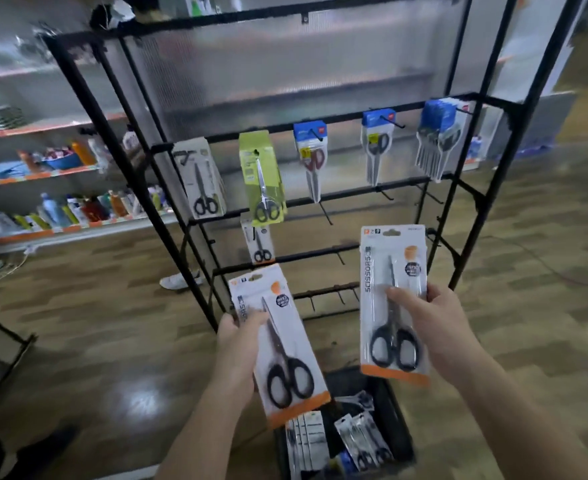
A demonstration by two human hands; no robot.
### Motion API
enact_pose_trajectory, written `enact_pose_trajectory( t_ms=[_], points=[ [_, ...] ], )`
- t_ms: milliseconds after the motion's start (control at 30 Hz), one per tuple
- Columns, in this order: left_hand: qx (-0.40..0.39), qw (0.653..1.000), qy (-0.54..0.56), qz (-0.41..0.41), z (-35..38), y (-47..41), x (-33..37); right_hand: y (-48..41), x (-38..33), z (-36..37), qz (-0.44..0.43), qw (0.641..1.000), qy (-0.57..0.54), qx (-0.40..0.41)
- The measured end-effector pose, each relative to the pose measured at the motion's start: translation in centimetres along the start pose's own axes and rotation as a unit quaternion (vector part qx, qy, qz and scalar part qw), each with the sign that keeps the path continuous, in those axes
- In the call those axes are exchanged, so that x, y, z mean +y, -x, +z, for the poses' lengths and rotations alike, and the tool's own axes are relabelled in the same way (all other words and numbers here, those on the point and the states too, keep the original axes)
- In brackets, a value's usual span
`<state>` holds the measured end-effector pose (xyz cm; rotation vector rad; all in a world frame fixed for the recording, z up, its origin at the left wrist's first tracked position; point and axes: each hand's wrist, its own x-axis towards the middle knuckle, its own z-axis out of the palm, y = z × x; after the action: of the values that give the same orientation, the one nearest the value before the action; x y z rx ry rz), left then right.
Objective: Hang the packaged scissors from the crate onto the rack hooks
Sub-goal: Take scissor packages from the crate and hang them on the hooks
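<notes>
Holding up two packs of scissors, one in each hand, in front of the black rack point(486, 188). In the left hand point(237, 344), a tilted pack point(285, 368), white with an orange bottom edge, its top leaning to the left. Fingers point(228, 323) curled round the left edge, thumb on the front. In the right hand point(434, 327), an upright pack point(379, 289) of the same kind, held a bit higher. Fingers point(430, 292) clamped on the right edge, thumb pressed on the front over the blades. Both packs apart from each other and in front of the lower bars of the rack.

Down low between the arms, a black crate point(398, 403) on the wooden floor point(112, 323), with spare packs point(365, 438) lying inside.

On the top row of hooks point(394, 121), from left to right: a white pack point(200, 181), a green pack point(261, 178), a red-handled pack point(311, 161), a grey-handled pack point(375, 147) and a bunch of blue packs point(439, 140). One row down, a small pack point(259, 244) hanging under the green one. On the lower bars, bare hooks point(327, 214) sticking out.

Far to the left, shop shelves point(60, 233) full of bottles. Behind the rack, a white shoe point(178, 280) on the floor.
</notes>
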<state>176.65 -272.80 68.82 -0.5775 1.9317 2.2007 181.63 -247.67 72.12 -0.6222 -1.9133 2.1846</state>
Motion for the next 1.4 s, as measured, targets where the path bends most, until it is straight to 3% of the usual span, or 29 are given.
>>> enact_pose_trajectory(
  t_ms=[167,300,800,1067,1400],
  points=[
    [-0.073,0.995,-0.023,0.069,-5.2,1.5,2.5,3.5,0.1,4.7,-0.004,1.0,0.005,-0.013],
    [-0.072,0.994,-0.019,0.081,-7.5,1.7,2.7,5.2,0.3,7.4,-0.011,1.0,0.01,-0.023],
    [-0.017,0.997,-0.033,0.067,-3.9,-3.2,3.6,-3.3,1.5,8.3,0.051,0.993,-0.008,-0.106],
    [0.055,0.995,-0.036,0.071,-1.2,-6.9,2.6,-10.6,4.0,8.1,0.107,0.974,0.056,-0.192],
    [0.081,0.994,-0.043,0.06,-3.2,-14.7,2.9,-15.4,6.5,14.5,0.134,0.966,0.119,-0.188]
  ],
)
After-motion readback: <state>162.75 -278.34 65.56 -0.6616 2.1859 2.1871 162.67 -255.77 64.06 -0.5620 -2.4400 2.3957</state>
